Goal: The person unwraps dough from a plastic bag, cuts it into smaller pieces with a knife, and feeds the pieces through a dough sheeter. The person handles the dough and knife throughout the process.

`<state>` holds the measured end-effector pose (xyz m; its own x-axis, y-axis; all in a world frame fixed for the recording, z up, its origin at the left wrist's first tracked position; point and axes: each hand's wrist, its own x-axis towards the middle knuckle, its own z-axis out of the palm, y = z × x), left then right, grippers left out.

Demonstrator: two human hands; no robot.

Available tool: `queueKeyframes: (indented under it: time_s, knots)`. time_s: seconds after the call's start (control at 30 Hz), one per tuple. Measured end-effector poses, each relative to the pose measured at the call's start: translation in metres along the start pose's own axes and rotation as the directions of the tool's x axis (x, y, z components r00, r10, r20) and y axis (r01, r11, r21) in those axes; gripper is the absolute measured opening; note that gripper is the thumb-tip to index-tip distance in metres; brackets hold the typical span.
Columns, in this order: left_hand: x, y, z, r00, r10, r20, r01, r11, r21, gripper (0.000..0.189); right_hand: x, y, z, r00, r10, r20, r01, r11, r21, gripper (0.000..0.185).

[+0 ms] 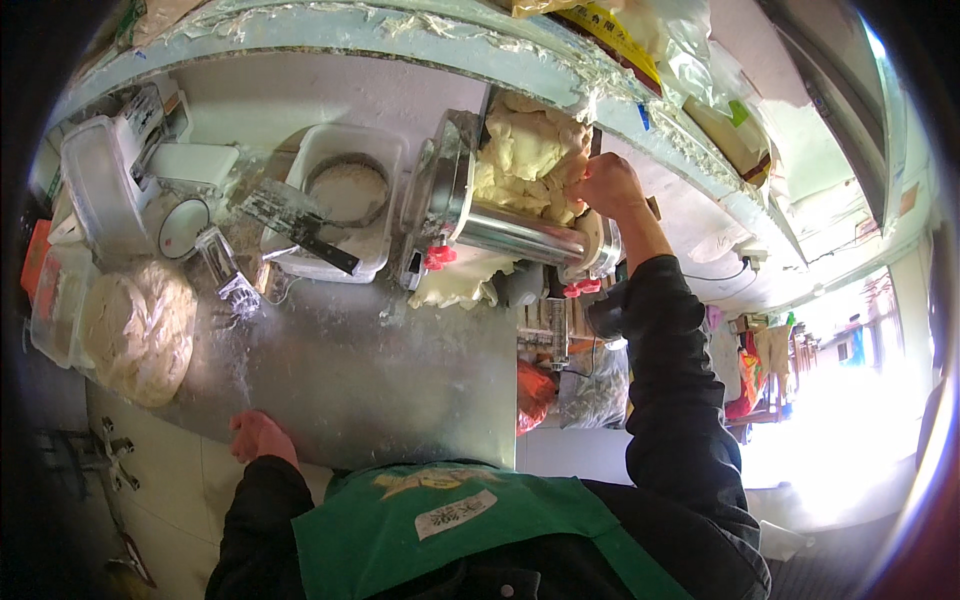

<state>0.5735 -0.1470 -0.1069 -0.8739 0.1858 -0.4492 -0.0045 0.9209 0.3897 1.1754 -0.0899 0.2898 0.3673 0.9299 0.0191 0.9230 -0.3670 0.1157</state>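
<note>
My right hand (613,186) is curled against the right side of a lumpy mass of pale dough (525,142) in the feed of a dough sheeter. Its fingertips are partly hidden, so whether they grip the dough is unclear. Below the dough lies the shiny metal roller (521,234), and a sheet of dough (459,279) hangs out under it. Red knobs (439,257) sit at the machine's front. My left hand (261,436), fingers curled in and holding nothing visible, is at the front edge of the metal table (360,375).
A large dough lump (139,330) sits at the table's left end beside plastic containers (101,184). Behind, a floury dough cutter (300,225) leans across a white tub (397,150) holding a sieve (349,187). A flour-crusted shelf (337,34) overhangs the machine.
</note>
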Motion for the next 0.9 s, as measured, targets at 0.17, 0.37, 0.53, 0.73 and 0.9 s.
queueKeyframes:
  time_s: [0.17,0.37,0.53,0.73,0.9]
  knots:
    - [0.023,-0.016,0.011,0.996,0.09,0.007,-0.09,0.996,0.01,0.02,-0.013,-0.009,0.001,0.998,0.002,-0.067,-0.005,0.999,-0.044,0.045]
    - [0.037,-0.029,0.021,0.993,0.118,0.002,-0.116,0.981,-0.153,0.018,-0.027,-0.02,0.002,0.993,-0.045,-0.109,0.033,0.993,-0.11,0.045]
    - [0.008,-0.01,0.005,0.998,0.061,-0.013,-0.062,0.991,-0.117,0.017,-0.054,-0.034,-0.001,0.974,0.013,-0.225,-0.017,1.0,-0.017,0.03]
    - [-0.002,-0.005,-0.01,0.998,0.049,-0.04,-0.053,0.993,-0.101,0.017,-0.035,-0.047,0.019,0.771,-0.376,-0.514,0.277,0.925,-0.261,0.067]
    - [-0.001,-0.004,-0.008,0.997,0.039,-0.064,-0.045,0.995,-0.086,0.018,0.008,-0.039,0.019,0.828,-0.242,-0.506,0.247,0.967,-0.059,0.056]
